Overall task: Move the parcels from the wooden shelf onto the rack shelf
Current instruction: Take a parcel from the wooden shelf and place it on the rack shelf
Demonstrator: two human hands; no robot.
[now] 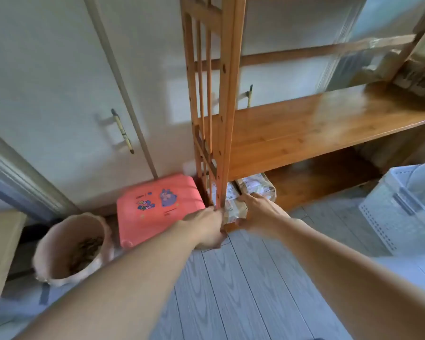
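A wooden shelf (pixel 317 128) stands against the white wall, its middle board bare. On its bottom level, at the left end, lie brown paper parcels. Both my hands grip the nearest brown parcel (pixel 233 209) at the shelf's front corner post: my left hand (pixel 206 227) on its left side, my right hand (pixel 258 212) on its right side. A second brown parcel (pixel 258 186) lies just behind, further in on the bottom board. More parcels (pixel 417 77) sit blurred at the upper right. The rack shelf is not in view.
A pink plastic stool (pixel 155 204) stands on the floor just left of the shelf post. A round bin (pixel 71 249) with scraps sits further left. A white perforated basket (pixel 402 207) stands at the right. White cabinet doors (pixel 59 94) fill the back.
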